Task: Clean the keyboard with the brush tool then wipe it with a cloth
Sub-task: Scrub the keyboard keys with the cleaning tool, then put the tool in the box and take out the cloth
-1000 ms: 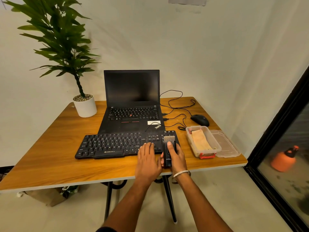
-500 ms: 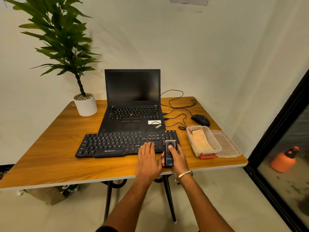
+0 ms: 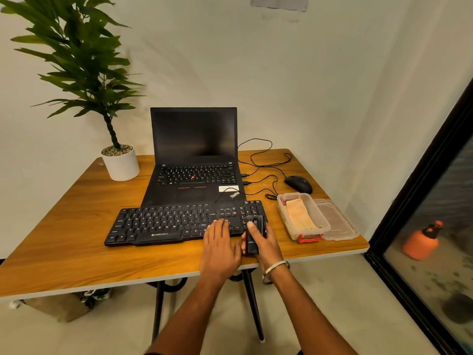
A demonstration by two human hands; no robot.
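Black Zebronics keyboard (image 3: 163, 222) lies along the table's (image 3: 64, 252) front edge, long axis left-right, front edge facing the person, right end near the front-right part of the table. Left hand (image 3: 220, 248) flat, fingers straight and together, fingertips resting on the keys right of the spacebar. Right hand (image 3: 263, 245) grips the black brush tool (image 3: 254, 233), thumb on its top face, fingers wrapped underneath. Tool's long axis runs front to back, head end pointing away from the person over the keyboard's right-end numpad area; rear end at the keyboard's front edge. Bristles not visible; the tool's far end is dark against the keys and hard to make out. Small print on the tool unreadable. Silver bangle (image 3: 275, 269) on the right wrist.

Orange cloth (image 3: 299, 216) sits inside a clear plastic box (image 3: 282, 213) with red clips, near the table's right edge, just right of the keyboard; its clear lid (image 3: 337, 226) lies flat beside it. Open black ThinkPad laptop (image 3: 194, 162) behind the keyboard, screen dark. Black mouse (image 3: 298, 184) with tangled cables toward the back-right corner. Potted plant (image 3: 120, 162) at the back-left corner, leaves cut off at the top of the frame.
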